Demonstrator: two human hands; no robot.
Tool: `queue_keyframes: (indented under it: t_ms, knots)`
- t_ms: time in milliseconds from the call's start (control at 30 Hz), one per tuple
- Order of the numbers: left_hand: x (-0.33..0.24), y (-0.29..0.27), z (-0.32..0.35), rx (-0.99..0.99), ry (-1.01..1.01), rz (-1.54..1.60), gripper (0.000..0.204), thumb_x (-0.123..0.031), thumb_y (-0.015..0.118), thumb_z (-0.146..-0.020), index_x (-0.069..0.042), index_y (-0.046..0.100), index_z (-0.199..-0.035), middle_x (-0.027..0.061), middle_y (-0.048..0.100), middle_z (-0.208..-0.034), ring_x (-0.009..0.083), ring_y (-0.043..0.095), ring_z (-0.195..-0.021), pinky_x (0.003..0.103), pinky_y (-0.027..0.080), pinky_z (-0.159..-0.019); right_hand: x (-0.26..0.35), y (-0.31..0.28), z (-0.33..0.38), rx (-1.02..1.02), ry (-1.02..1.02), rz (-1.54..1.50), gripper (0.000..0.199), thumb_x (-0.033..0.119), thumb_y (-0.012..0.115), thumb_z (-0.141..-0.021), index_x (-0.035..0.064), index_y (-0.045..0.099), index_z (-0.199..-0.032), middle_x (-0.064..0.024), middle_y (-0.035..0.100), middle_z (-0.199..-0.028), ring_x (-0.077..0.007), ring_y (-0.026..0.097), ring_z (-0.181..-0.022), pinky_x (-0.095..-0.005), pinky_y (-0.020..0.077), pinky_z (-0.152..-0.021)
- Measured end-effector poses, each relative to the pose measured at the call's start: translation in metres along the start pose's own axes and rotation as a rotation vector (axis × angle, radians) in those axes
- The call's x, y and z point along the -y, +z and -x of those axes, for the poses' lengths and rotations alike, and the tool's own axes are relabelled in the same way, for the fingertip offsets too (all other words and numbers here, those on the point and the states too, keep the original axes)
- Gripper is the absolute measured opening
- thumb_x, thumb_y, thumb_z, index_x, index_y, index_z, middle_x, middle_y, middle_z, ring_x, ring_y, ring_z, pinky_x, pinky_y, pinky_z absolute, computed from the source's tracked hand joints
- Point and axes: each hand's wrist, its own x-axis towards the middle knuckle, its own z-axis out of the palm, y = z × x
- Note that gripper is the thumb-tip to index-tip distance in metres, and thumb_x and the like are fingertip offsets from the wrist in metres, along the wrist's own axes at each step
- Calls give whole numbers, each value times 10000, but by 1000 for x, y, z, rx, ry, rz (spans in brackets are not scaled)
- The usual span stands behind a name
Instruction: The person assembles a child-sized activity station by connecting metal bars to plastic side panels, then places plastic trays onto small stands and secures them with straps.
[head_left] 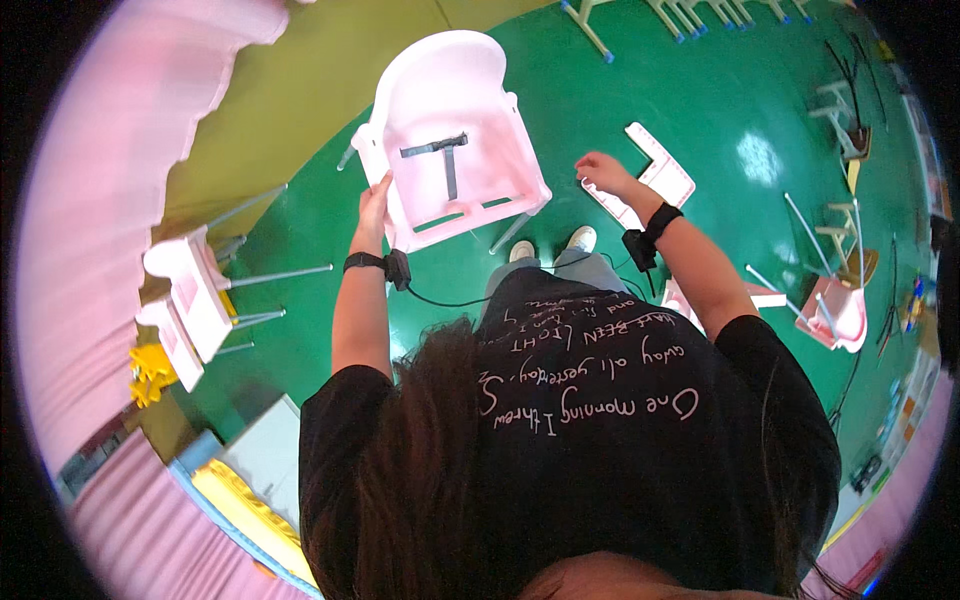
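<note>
A pink plastic child's high chair [455, 130] with a black strap harness [450, 158] on its seat stands in front of me, a little left. My left hand [374, 205] grips its left side edge, the thumb lying along the rim. My right hand [602, 174] is off the chair's right side, fingers slightly apart and nothing visible between them. Beneath and beside that hand is a pale U-shaped tray [668, 175] with a pink edge; whether the hand touches it I cannot tell. Black bands with small boxes circle both my wrists.
More pink chairs with metal legs lie or stand at the left [195, 290] and right [838, 312]. A yellow object [152, 375] sits by the left chairs. Table legs [590, 30] reach down at the top. Black cables run between my wrists over my legs, above the green floor [690, 90].
</note>
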Motion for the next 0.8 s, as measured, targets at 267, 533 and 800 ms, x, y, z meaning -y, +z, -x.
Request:
queue_keyframes:
  t_ms: [267, 533, 800]
  knots:
    - [17, 7, 32, -316, 243, -825, 795, -245, 737, -599, 77, 389, -1237, 250, 502, -1182, 344, 491, -1107, 367, 397, -943, -58, 39, -22, 36, -2, 189, 255, 231, 565, -758, 68, 589, -952, -14, 582, -749, -123, 554, -646, -250, 424, -486]
    - [-17, 44, 63, -243, 299, -796, 774, -208, 712, -594, 15, 373, -1253, 240, 498, -1165, 355, 444, -1128, 389, 360, -977, -29, 51, -40, -22, 68, 165, 502, 438, 568, -772, -59, 622, -818, -138, 617, -713, -238, 586, -581, -377, 472, -512]
    - [3, 43, 119, -263, 272, -877, 711, -140, 690, -593, -64, 380, -1229, 232, 482, -1122, 396, 468, -1065, 420, 397, -937, -26, 70, -33, 157, 244, -253, 287, 352, 599, -807, 84, 572, -907, -24, 580, -768, -138, 550, -640, -302, 444, -513]
